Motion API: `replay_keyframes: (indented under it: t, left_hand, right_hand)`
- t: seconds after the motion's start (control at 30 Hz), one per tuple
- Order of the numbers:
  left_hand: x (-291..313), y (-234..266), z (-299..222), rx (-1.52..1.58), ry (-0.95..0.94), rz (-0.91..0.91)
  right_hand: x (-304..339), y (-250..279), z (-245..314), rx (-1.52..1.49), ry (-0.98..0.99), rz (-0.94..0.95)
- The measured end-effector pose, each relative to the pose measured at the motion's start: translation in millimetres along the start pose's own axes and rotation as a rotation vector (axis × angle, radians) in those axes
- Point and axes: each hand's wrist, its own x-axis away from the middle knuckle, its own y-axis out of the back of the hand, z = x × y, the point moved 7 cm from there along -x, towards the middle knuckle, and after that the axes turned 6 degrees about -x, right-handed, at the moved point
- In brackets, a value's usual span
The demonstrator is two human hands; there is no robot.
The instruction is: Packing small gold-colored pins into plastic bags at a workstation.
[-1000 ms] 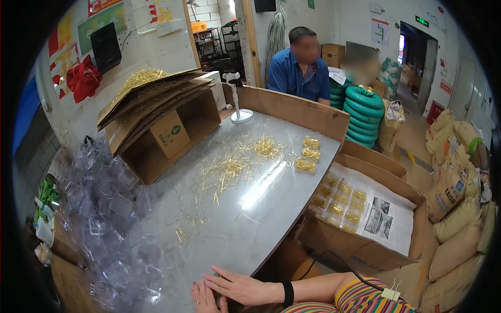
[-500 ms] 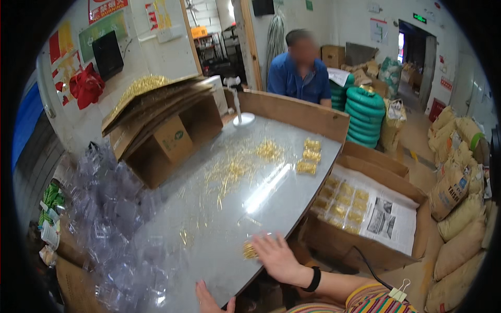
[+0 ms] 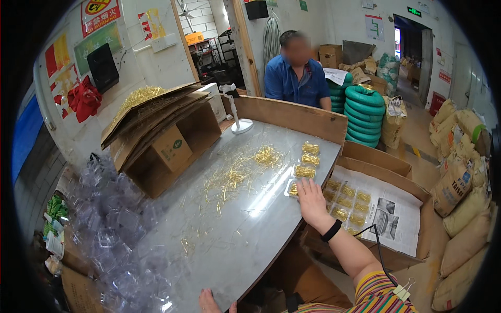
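My right hand (image 3: 312, 202) is at the right side of the grey table (image 3: 209, 271), its fingers over a small clear plastic box (image 3: 293, 189) filled with thin gold pieces. The fingers partly cover this box. Just beyond it, several similar filled boxes (image 3: 305, 171) form a short row along the table's right edge. My left hand (image 3: 207, 302) rests at the near table edge, only partly in view, its fingers apart and nothing held. Loose gold wire-like pieces (image 3: 228, 177) lie scattered across the table's middle, with a denser heap (image 3: 267, 156) toward the far side.
Many clear plastic boxes (image 3: 115, 208) are piled at left. A cardboard box (image 3: 195, 122) topped with gold pieces stands far left, beside a white stand (image 3: 241, 125). At right, an open carton (image 3: 360, 250) holds filled boxes on newspaper. A person (image 3: 297, 78) sits beyond the table.
My right hand and the filled clear box have moved away from me, up the table's right edge to the end of the row. My left hand stays near the table edge.
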Motion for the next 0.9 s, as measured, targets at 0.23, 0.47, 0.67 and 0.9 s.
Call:
replay_keyframes:
  t: [0.23,0.47,0.67,0.9]
  left_hand:
    - [-2,2,0,0.005,0.013,-0.011]
    - [0,4,-2,-0.052,-0.019,-0.015]
    - [1,1,1,-0.043,-0.026,-0.012]
    - [-4,-1,-9,-0.047,-0.033,-0.005]
  right_hand:
    - [-3,-8,5,0.095,-0.011,0.033]
    - [-9,-8,-3,0.015,-0.041,0.071]
    - [-8,29,1,-0.097,-0.054,-0.116]
    - [-8,-2,-140,-0.746,-0.557,-0.075]
